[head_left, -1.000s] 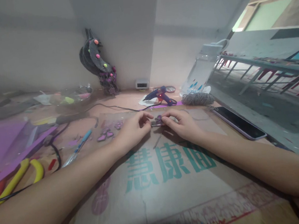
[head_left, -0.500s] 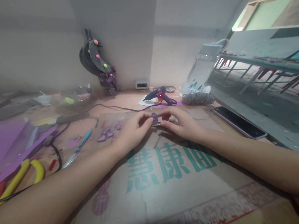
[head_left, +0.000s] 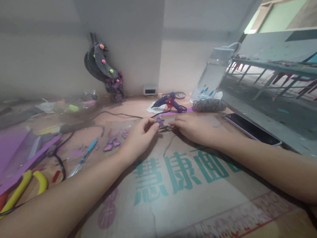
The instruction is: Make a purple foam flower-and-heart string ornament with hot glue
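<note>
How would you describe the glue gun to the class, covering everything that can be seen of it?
The glue gun is dark blue, apparently plastic, with a small lit red light and an orange-red part near the trigger. It lies on its side on the table, beyond the left hand and right hand, touched by neither. Its dark nozzle points left over a white piece; its handle slants right, towards the camera, near a purple strip. Finer details are blurred.

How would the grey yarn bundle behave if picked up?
The grey yarn bundle would probably squash and sag, being soft-looking wound strands. It seems light for its size, with only yarn visible. Its long, uneven shape makes rolling unlikely.
</note>
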`<state>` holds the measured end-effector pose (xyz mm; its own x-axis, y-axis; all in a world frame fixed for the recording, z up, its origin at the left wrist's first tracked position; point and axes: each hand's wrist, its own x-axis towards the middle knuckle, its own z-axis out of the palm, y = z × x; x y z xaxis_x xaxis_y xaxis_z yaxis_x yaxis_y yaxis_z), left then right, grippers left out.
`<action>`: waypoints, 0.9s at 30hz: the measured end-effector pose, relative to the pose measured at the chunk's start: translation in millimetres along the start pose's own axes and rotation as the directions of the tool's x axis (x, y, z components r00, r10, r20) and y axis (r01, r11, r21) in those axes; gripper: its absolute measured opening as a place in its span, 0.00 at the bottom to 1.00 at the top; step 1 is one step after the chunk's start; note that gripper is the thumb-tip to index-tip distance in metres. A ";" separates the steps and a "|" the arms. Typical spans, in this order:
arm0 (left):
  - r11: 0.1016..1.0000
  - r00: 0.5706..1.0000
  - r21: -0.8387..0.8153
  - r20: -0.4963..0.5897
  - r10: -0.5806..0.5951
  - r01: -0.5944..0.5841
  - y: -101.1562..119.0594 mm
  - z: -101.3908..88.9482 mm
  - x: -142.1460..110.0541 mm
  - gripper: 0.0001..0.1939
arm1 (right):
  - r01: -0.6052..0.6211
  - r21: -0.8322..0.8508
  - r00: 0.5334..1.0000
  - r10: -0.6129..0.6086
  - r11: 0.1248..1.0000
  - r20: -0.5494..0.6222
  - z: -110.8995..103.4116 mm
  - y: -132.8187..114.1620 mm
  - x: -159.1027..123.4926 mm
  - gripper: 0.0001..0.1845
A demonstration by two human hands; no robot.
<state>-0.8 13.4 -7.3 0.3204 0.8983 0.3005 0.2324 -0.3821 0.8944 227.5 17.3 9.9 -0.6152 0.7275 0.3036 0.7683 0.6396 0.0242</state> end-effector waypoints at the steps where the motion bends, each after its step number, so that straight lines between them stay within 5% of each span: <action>1: 1.000 1.000 0.002 -0.002 -0.007 0.007 -0.1 0.1 -0.1 0.09 | -0.064 0.019 0.998 0.064 0.998 0.005 -3.0 2.4 0.5 0.22; 5: 0.999 0.999 0.022 -0.010 -0.033 0.034 0.5 0.2 -0.1 0.09 | -0.312 0.075 0.950 0.310 0.947 0.040 -10.2 24.5 2.2 0.21; 8: 0.998 0.999 0.035 -0.004 -0.043 0.043 0.5 -0.1 0.2 0.09 | -0.347 0.172 0.936 0.352 0.922 0.002 -7.6 44.9 1.6 0.16; 11: 0.999 0.999 0.034 -0.009 -0.034 0.034 -0.4 -0.5 0.3 0.09 | -0.198 0.197 0.976 0.211 0.960 -0.045 -13.0 51.8 1.6 0.16; 14: 0.999 0.999 0.027 -0.018 -0.029 0.030 -0.9 -0.7 0.4 0.09 | -0.034 0.206 0.994 0.011 0.978 0.112 -30.7 40.7 1.4 0.15; 16: 0.999 0.999 0.030 -0.019 -0.031 0.031 -0.9 -0.6 0.6 0.09 | -0.038 0.239 0.953 -0.036 0.970 0.299 -41.9 28.2 -0.3 0.13; 19: 0.999 1.000 0.039 -0.019 -0.024 0.024 -1.1 -0.2 0.6 0.09 | -0.110 0.194 0.925 0.028 0.975 0.380 -46.2 12.2 -4.4 0.10; 22: 0.999 0.999 0.011 -0.012 -0.034 0.034 -1.7 -0.2 0.5 0.09 | -0.233 0.258 0.940 0.150 0.938 0.306 -34.1 7.2 -5.1 0.06; 24: 0.999 0.999 -0.013 -0.009 -0.043 0.043 -1.0 -0.3 0.8 0.09 | -0.317 0.477 0.948 0.269 0.820 0.169 -21.5 11.0 -2.1 0.07; 27: 0.996 0.997 -0.064 -0.027 -0.068 0.066 2.8 -0.5 2.5 0.08 | -0.193 0.753 0.935 0.350 0.629 -0.053 -9.0 23.6 3.4 0.14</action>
<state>0.2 14.6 -3.9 0.2788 0.9279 0.2476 0.1939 -0.3069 0.9318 245.1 32.6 20.1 -0.2974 0.8911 0.3429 0.4689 0.4491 -0.7605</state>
